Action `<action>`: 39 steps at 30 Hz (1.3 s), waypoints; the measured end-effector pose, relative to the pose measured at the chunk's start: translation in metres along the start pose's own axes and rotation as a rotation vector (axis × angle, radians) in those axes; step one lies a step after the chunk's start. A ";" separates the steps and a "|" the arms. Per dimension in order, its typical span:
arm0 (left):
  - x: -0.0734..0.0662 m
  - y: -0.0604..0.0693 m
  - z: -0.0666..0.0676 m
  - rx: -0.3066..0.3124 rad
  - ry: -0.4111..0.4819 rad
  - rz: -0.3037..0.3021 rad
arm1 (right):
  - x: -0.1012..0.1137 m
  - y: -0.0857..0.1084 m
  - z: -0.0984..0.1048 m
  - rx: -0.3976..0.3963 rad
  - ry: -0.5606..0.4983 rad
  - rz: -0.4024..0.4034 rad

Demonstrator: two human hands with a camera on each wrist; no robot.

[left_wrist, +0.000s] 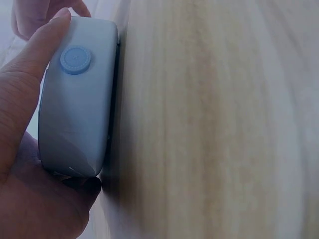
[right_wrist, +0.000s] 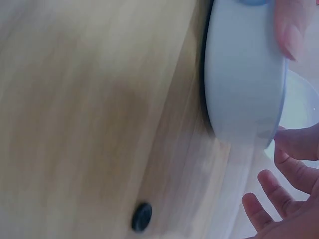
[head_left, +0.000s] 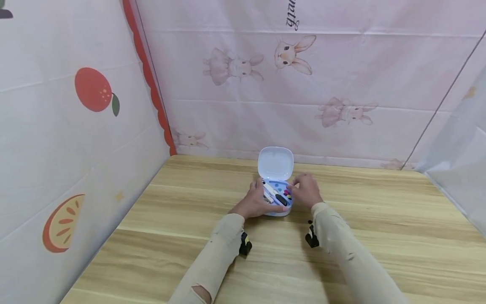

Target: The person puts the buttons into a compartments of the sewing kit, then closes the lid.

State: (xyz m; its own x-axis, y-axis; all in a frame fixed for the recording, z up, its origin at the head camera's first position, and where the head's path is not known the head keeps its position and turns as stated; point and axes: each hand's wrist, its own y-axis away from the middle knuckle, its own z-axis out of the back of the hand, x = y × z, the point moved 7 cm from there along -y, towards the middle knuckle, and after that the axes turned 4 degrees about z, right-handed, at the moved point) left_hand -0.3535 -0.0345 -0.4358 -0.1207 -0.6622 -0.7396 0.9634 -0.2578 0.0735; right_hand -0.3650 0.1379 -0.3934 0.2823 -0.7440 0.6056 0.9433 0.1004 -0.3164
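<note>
A small white and light-blue box (head_left: 278,213) stands on the table with its hinged lid (head_left: 275,163) raised at the back. Inside lie a white tool with a black part (head_left: 280,199) and several small coloured round pieces (head_left: 287,193). My left hand (head_left: 255,202) grips the box from the left, its thumb along the front edge beside a round blue button (left_wrist: 76,59) on the box's front wall. At the right rim, my right hand (head_left: 306,192) reaches in with thumb and index finger close together. Whether anything is between those fingertips is hidden. Its other fingers (right_wrist: 273,191) are spread loosely.
A small dark round piece (right_wrist: 142,216) lies on the wooden table (head_left: 182,236) to the right of the box. Behind the box rises a pink printed cloth wall (head_left: 243,126); a white one with fruit prints (head_left: 76,160) stands at left.
</note>
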 end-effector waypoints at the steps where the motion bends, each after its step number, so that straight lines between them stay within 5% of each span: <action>1: 0.000 0.000 0.000 -0.002 -0.001 0.000 | 0.000 0.000 -0.001 -0.001 -0.004 -0.002; 10: -0.005 0.001 0.000 0.004 0.003 -0.031 | 0.004 0.003 -0.009 0.024 -0.057 -0.054; 39: -0.001 0.000 -0.001 0.000 -0.004 -0.023 | 0.004 0.004 -0.012 -0.038 0.014 -0.096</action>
State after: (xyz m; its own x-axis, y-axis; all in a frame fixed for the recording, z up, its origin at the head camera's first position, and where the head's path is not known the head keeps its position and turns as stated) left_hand -0.3534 -0.0336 -0.4358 -0.1439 -0.6590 -0.7383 0.9603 -0.2730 0.0565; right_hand -0.3617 0.1275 -0.4011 0.1883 -0.7585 0.6239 0.9585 0.0035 -0.2851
